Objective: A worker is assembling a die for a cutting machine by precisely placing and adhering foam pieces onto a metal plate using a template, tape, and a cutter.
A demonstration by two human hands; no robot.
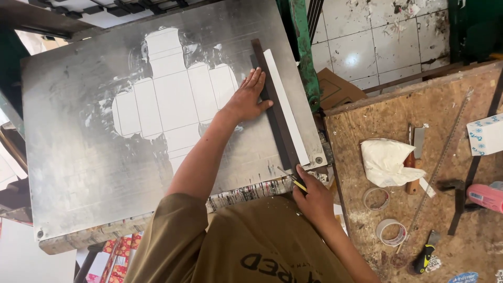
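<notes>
My left hand (249,97) lies flat, fingers spread, pressing a long dark straightedge (280,131) onto a grey metal plate (78,147). A narrow white strip (285,110) lies along the right side of the straightedge. My right hand (313,195) is closed on a thin pencil-like tool (296,182) at the near end of the straightedge, its tip at the plate's near right corner. A white box-net outline (173,99) marks the middle of the plate.
To the right stands a worn wooden bench (450,105) with a white plastic bag (385,160), a cleaver (416,157), two tape rolls (390,231), a long metal ruler (440,162), a screwdriver (425,254), a pink object (484,196) and a white box (486,135). Tiled floor (367,47) beyond.
</notes>
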